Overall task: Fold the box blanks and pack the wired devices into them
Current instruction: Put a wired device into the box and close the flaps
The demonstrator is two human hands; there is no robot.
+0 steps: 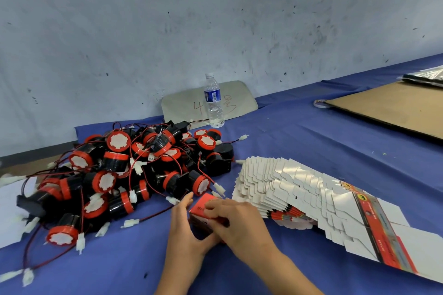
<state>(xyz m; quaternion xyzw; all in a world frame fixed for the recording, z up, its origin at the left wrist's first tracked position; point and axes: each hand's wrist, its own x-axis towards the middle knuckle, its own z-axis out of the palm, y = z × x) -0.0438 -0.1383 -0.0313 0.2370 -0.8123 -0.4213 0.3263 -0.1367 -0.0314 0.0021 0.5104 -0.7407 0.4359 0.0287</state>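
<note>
Both hands gripped the red box [208,213]: left hand [183,224] cupped its side, right hand [236,217] fingers pressed together on top. Device pile [124,175] sat at 10 o'clock, blanks [299,189] at 2. Best to hold the walls square while tucking the flap.

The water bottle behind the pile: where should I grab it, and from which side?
Grip the water bottle around its labelled middle, coming from the right. It stands upright, and the pile of wired devices crowds its left front, so that side looks clearer. The label band is probably stiffer than the clear body below it.
</note>
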